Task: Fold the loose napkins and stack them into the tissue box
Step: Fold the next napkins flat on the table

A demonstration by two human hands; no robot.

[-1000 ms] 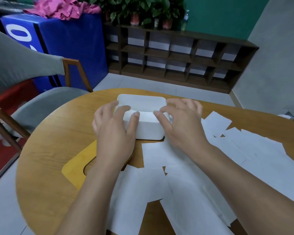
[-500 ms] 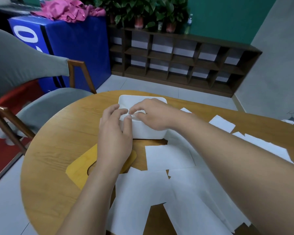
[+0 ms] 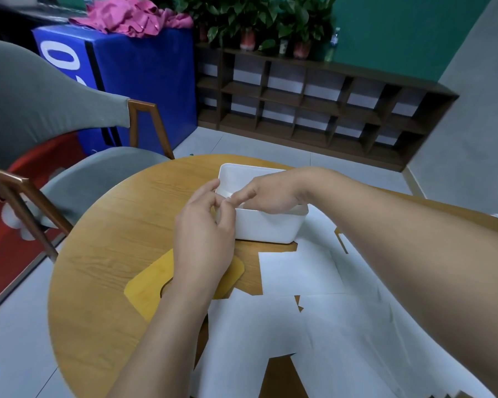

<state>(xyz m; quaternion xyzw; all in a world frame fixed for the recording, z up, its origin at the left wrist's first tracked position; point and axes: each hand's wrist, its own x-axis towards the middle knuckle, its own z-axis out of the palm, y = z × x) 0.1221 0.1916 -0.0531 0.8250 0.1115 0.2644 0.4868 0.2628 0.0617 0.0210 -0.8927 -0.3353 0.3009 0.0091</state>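
From the head view, your left hand (image 3: 204,225) curls at the near left corner of the open white plastic tissue box (image 3: 270,228) on the round wooden table (image 3: 104,225); whether it holds anything, I cannot tell. Your right hand (image 3: 268,196) reaches over the box, fingers pinching a white folded napkin (image 3: 226,193). Loose white paper napkins (image 3: 299,274) lie spread just before the box, beside a yellow wooden lid (image 3: 147,291).

A large white "0" (image 3: 60,55), partly cut off, stands on the front of the big blue padded block (image 3: 144,81); nothing else is legible.
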